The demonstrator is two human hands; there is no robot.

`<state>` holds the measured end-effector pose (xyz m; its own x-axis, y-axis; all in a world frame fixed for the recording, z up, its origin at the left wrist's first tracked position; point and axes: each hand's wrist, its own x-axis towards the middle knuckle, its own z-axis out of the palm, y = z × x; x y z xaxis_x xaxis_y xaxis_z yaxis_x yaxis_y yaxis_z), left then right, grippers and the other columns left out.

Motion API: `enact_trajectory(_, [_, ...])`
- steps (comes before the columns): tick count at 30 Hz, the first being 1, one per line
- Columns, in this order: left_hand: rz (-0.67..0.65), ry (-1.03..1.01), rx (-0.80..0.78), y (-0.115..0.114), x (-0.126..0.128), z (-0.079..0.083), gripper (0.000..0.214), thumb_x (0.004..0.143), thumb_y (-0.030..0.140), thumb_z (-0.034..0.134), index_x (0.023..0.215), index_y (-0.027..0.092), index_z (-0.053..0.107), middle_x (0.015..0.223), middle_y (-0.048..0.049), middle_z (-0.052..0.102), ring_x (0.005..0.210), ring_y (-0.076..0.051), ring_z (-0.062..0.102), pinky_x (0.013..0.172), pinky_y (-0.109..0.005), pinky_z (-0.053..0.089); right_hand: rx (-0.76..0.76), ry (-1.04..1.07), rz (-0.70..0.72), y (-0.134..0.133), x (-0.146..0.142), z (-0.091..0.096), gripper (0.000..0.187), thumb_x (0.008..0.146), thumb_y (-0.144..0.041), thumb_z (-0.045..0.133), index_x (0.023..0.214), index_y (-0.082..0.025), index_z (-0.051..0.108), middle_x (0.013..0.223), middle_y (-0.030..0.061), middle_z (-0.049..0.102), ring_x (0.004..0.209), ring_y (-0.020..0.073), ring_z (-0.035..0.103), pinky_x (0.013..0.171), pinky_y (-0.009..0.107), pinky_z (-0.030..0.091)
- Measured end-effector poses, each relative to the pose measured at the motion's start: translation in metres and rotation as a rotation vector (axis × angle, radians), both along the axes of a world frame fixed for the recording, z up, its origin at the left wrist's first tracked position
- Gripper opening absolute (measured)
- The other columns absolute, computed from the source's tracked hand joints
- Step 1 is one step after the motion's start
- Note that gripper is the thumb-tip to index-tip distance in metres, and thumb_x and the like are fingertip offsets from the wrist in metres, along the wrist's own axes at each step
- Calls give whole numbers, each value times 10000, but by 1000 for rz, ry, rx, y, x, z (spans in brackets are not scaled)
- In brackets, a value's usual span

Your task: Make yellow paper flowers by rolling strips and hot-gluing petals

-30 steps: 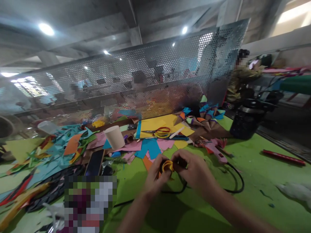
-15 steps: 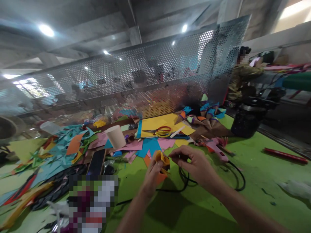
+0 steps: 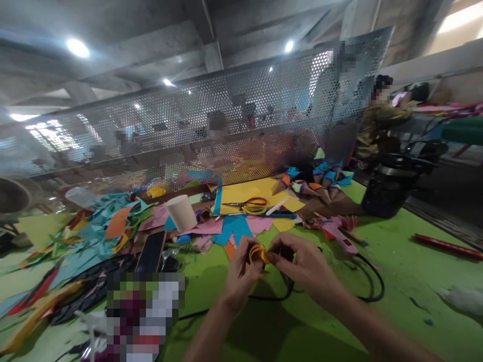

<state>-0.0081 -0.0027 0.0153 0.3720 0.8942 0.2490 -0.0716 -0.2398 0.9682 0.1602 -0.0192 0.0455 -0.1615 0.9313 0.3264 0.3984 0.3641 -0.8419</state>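
- Left hand (image 3: 239,269) curls snugly round a thin, coiled yellow strip (image 3: 260,251), held above the smooth green worktop (image 3: 392,317), inward from its right edge
- Right hand (image 3: 302,256) pinches the coil's rim, fingertips together
- Pink glue gun (image 3: 347,246) lies nearer that edge

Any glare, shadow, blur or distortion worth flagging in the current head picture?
Head view: ceiling lights blown white; shadow on the green table below the left hand and right hand; background hazy through the perforated panel; mosaic blocks at lower left; yellow piece slightly soft.
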Motion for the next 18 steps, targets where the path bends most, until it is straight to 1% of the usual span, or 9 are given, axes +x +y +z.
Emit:
enact_trajectory(3, [21,-14,13,2,0,-1,412,822,603,557,940,212,502,847,-8,470,764,-155,431,653,-247,401,9,-38,13,-2,-2,0,92,791,-135,586,720,-193,589,648,-26,565,589,119,501,521,221,369])
enact_trajectory(5, [30,-29,11,2,0,-2,404,823,599,552,930,212,509,837,-6,485,753,-152,441,641,-242,405,36,-33,-3,-3,-2,1,69,775,-139,609,746,-196,585,676,-24,571,588,116,496,518,222,375])
enact_trajectory(6, [26,-34,7,2,0,-2,397,827,592,550,932,211,509,836,-6,491,747,-150,446,636,-239,408,64,-17,-18,-3,-1,2,65,770,-140,618,782,-197,590,716,-17,583,591,115,495,523,223,386])
enact_trajectory(8, [2,-35,-7,2,0,-2,386,836,580,547,943,212,502,837,-4,493,738,-144,448,626,-233,412,139,23,-32,-4,0,4,137,771,-122,613,881,-204,612,825,6,608,618,115,504,557,230,419])
enact_trajectory(10, [-30,-21,-11,3,0,-1,380,845,572,543,957,212,494,836,-3,488,736,-141,444,618,-228,412,209,59,2,-5,1,7,217,795,-95,576,962,-218,638,910,28,624,692,130,541,615,241,452])
enact_trajectory(12, [-47,26,-6,4,-1,-2,369,854,554,545,974,209,492,850,-5,486,746,-141,442,626,-229,410,237,94,51,-6,2,10,245,832,-95,549,1007,-231,656,944,38,644,775,148,575,672,254,473])
enact_trajectory(14, [-33,97,24,5,-2,-4,357,866,538,540,984,204,497,874,-10,492,762,-144,443,654,-238,409,223,121,79,-7,3,12,205,862,-137,570,1021,-230,661,951,41,664,806,155,592,701,264,485])
enact_trajectory(16, [-4,155,65,6,-2,-6,351,877,537,528,977,202,503,877,-6,485,772,-144,436,682,-245,404,207,132,80,-8,3,11,146,866,-186,614,997,-223,664,928,37,674,778,152,601,695,266,493])
enact_trajectory(18, [14,168,89,7,-2,-7,362,876,553,521,965,203,499,859,2,469,765,-143,424,681,-245,398,212,132,81,-8,2,10,107,863,-207,636,963,-219,671,894,32,678,766,153,612,689,268,497])
